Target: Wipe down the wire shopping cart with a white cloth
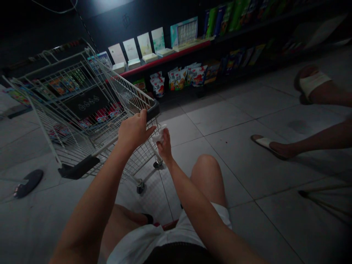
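Note:
A wire shopping cart (129,86) stands in front of me on the left, its handle bar facing me. My left hand (134,128) lies over the handle bar near its right end, fingers wrapped down around it and thumb sticking out to the right. Close beside it, my right hand (165,145) is closed on a crumpled white wipe (159,135). The wipe is held by the cart's right side, just below the dark end piece of the handle (153,110). I cannot tell whether the wipe touches the wire.
Beyond the cart runs a shelf (165,57) with upright booklets and snack bags (180,77) below. At the right are another person's sandalled feet (275,146) and thin stool-like legs (316,192). A round dark base (29,183) stands at the left on the tiled floor (247,176).

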Demonstrator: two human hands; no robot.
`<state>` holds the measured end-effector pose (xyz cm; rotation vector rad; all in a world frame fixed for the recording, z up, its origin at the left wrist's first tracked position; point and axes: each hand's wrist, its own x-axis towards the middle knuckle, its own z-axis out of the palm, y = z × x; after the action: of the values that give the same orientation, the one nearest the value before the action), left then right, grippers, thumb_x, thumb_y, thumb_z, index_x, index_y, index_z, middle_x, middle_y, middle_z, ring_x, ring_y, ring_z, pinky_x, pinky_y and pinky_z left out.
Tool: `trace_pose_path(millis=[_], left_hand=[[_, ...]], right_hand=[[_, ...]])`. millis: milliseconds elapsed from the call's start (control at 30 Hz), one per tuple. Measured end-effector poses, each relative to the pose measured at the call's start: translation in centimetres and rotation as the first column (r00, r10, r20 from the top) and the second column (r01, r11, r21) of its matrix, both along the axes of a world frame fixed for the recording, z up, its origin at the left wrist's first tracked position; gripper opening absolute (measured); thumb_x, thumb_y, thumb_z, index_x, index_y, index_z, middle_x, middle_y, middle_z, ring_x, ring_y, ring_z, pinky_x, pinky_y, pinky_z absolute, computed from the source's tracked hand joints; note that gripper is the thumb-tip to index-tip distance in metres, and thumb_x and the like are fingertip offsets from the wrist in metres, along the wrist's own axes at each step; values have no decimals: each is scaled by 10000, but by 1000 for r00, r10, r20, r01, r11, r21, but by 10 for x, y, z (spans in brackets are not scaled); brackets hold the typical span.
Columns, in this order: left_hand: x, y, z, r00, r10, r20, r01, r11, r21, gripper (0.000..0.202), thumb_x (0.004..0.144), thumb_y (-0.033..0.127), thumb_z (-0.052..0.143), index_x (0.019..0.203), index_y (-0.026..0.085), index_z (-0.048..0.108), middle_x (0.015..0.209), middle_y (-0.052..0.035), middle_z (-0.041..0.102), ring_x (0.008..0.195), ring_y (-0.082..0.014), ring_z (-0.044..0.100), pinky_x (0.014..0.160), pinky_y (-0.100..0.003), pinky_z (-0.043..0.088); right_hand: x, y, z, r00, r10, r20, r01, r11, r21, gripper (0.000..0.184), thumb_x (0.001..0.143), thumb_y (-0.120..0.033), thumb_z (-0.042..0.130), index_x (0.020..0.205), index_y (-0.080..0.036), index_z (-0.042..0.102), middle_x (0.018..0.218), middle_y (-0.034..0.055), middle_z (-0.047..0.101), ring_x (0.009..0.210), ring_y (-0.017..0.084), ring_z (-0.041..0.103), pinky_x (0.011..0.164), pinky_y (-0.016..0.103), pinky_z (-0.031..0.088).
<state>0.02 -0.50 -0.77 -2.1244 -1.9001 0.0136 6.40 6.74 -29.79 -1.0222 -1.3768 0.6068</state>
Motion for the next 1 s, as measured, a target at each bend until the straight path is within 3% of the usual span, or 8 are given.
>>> trace_pose_path(millis=[133,233,367,500,667,867,933,1000], left_hand=[[-2,0,-1,1000,-12,2,12,1000,14,563,891,524,526,1325,170,479,1100,-138,706,960,-294,686,764,-367,504],[-4,0,-1,1000,-12,7,12,1000,13,581,890,527,530,1343,169,469,1102,-138,706,961,-290,682,777,-372,501],[-6,-1,-1,1000,-18,7,18,1000,18,578,892,527,529,1343,170,467,1097,-132,709,959,-285,680,778,-366,496],[-5,-4,0,1000,-3,-11,3,1000,13,585,883,533,536,1339,172,468,1112,-144,703,966,-301,682,769,-372,497],[-4,-4,-1,1000,12,-2,-12,1000,7,664,832,580,581,1349,182,454,1133,-153,687,980,-311,672,793,-385,493],[-6,-5,-1,1000,1,18,-1,1000,5,672,805,583,606,1323,175,474,1122,-164,684,967,-323,667,788,-405,494],[-7,-7,0,1000,5,8,-5,1000,6,679,806,588,599,1326,171,471,1120,-162,687,965,-321,671,782,-397,493],[-7,-8,1,1000,8,-7,-8,1000,7,681,808,595,586,1331,174,469,1108,-152,694,956,-315,676,773,-386,492]], right_hand=[[1,0,-15,999,-46,5,46,999,9,540,820,-133,455,1347,-193,552,1447,88,531,1390,196,466,1209,405,356],[3,-6,-28,996,-90,-19,90,996,6,539,781,-100,427,1283,-163,612,1396,101,576,1346,184,511,1192,381,379],[11,-19,-46,990,-130,-58,122,985,-118,520,738,-94,447,1212,-152,652,1305,110,638,1271,197,570,1153,410,422],[12,-28,-41,974,-207,-93,196,974,-113,508,783,-124,441,1257,-175,618,1353,118,598,1323,215,525,1175,461,386],[-17,-28,-24,987,-148,-64,144,987,-67,576,810,-132,428,1377,-181,519,1494,122,464,1438,222,401,1211,461,335],[-31,-55,-62,983,-163,-85,146,972,-183,477,758,-118,448,1185,-166,654,1296,135,631,1306,220,545,1136,439,434],[-23,-57,-65,982,-169,-86,150,969,-195,441,760,-131,455,1140,-167,675,1249,131,656,1260,223,575,1128,449,439],[-17,-51,-56,977,-195,-88,176,967,-184,456,773,-151,464,1185,-159,660,1291,138,633,1274,228,560,1141,460,423]])
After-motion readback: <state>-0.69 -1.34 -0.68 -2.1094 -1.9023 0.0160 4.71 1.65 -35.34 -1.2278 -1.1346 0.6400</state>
